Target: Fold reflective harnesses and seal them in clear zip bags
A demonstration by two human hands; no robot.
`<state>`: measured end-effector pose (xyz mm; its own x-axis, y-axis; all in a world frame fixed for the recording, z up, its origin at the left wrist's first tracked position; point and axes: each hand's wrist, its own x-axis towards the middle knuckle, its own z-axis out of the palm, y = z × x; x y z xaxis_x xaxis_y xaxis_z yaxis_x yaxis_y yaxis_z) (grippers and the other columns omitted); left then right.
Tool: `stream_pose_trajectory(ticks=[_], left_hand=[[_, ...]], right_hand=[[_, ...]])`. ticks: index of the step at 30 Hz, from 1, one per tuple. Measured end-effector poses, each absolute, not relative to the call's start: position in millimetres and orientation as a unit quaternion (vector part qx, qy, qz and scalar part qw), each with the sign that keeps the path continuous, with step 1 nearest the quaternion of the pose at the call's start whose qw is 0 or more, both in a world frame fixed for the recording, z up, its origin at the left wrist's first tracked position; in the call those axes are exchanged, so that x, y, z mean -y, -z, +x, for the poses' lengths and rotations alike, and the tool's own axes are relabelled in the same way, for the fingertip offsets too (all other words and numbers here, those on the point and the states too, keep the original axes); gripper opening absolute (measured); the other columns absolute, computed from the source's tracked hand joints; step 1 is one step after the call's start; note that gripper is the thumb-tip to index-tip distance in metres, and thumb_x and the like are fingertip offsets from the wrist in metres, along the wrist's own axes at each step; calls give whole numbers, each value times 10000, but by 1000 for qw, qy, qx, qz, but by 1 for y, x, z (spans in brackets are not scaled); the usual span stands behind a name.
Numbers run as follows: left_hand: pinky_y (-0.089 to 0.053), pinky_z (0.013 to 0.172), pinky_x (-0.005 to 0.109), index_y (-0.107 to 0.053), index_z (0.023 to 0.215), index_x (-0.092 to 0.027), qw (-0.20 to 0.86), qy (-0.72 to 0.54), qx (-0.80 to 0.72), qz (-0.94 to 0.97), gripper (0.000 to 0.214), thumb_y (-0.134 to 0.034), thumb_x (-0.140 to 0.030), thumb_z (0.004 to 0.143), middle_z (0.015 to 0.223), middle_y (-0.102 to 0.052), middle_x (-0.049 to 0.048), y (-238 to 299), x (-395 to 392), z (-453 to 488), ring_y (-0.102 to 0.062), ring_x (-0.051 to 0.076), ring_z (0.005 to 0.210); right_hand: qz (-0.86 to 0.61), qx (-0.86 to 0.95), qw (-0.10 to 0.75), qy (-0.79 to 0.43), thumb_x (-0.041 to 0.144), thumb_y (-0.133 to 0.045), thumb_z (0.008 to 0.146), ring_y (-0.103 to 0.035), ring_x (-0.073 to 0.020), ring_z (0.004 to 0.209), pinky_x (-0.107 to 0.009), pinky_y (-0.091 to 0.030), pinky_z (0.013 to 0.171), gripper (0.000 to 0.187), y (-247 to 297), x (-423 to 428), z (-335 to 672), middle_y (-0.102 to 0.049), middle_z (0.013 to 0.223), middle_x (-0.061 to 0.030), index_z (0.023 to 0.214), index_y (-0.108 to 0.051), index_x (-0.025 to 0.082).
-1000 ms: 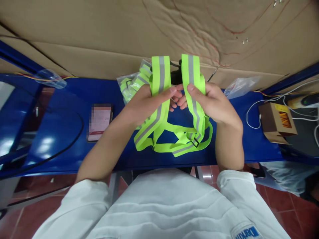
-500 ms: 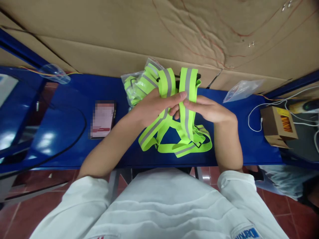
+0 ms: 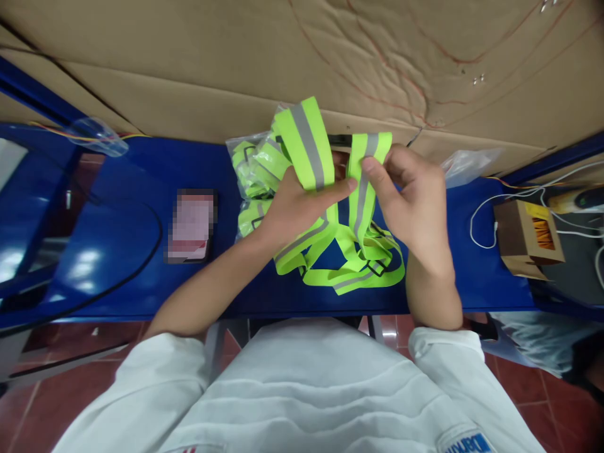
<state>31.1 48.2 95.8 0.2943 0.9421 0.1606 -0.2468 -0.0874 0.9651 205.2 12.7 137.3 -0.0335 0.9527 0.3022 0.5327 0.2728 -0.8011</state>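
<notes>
- Left hand point(image 3: 287, 207) grip clenched on 1 vest point(image 3: 352, 251) strap.
- Right hand point(image 3: 415, 201) pinching the other strap.
- Vest's lower loops resting mid-surface point(image 3: 117, 251), near the front edge.
- Bagged vests point(image 3: 252, 167) just behind, at the back edge.

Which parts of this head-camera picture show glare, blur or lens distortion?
Head view: glare patches on the blue table at left; the phone screen is pixelated; straight edges bow towards the corners; both hands and the straps look sharp.

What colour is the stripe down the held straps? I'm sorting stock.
Silver-grey, on neon yellow-green straps; the head view shows it.
</notes>
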Motion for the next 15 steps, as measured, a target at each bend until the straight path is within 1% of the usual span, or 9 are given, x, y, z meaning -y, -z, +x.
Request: stream_pose_trajectory(ticks=[3,5,6,7,9,10,12,13,15], left_hand=[[-570,1116,354,-765,1063,-211,607,-497,-307,538,255,-792,-417,914,1241,-772,17,-93,-48,31,-705,223,1247],[-565,1144,387,-764,1106,-209,594,-499,-326,540,295,-774,-444,928,1253,-771,29,-92,-48,30,-700,243,1271],[-563,1152,403,-764,1118,-204,579,-497,-340,550,319,-775,-457,925,1246,-774,40,-91,-49,29,-701,256,1269],[-563,1155,416,-764,1130,-199,562,-491,-355,563,348,-781,-473,916,1244,-777,52,-90,-50,28,-702,270,1266],[-552,1170,437,-758,1181,-199,535,-467,-373,597,422,-793,-504,892,1284,-769,70,-88,-52,24,-693,294,1285],[-538,1184,449,-750,1223,-205,526,-447,-378,617,467,-792,-523,884,1318,-758,74,-87,-53,22,-680,304,1307],[-513,1203,469,-738,1279,-219,515,-400,-379,657,539,-778,-572,874,1363,-740,75,-85,-56,17,-658,321,1342],[-504,1207,472,-737,1287,-225,515,-370,-372,677,553,-766,-593,875,1369,-738,71,-84,-58,15,-652,326,1349],[-508,1197,463,-745,1275,-228,532,-298,-341,716,554,-751,-613,877,1352,-747,59,-84,-62,9,-656,328,1338]], right_hand=[[-520,677,433,-290,631,-634,975,-645,-264,881,-435,-601,822,379,-130,-23,201,-659,824,-34,833,-669,281],[-508,689,433,-281,591,-615,1002,-662,-259,937,-430,-601,882,384,-128,-27,202,-652,846,-43,838,-679,250],[-512,698,432,-254,569,-629,1003,-666,-257,966,-432,-595,922,368,-128,-28,204,-655,877,-49,850,-686,239],[-521,706,430,-216,548,-658,992,-669,-259,1002,-436,-586,961,335,-129,-28,207,-665,929,-58,885,-697,233],[-533,720,419,-150,518,-738,945,-672,-268,1079,-441,-576,1005,300,-132,-26,214,-684,1090,-80,1047,-714,237],[-530,728,412,-139,510,-772,920,-676,-272,1110,-439,-580,1006,362,-134,-24,218,-684,1185,-90,1159,-703,246],[-506,752,388,-166,495,-786,914,-694,-267,1152,-425,-593,1004,514,-138,-21,224,-676,1331,-90,1355,-643,274],[-488,768,370,-187,478,-764,938,-710,-256,1148,-414,-597,1004,510,-139,-20,225,-692,1343,-76,1393,-636,285],[-460,795,335,-208,426,-686,1005,-744,-233,1109,-392,-600,1008,361,-141,-19,226,-756,1260,-38,1341,-700,297]])
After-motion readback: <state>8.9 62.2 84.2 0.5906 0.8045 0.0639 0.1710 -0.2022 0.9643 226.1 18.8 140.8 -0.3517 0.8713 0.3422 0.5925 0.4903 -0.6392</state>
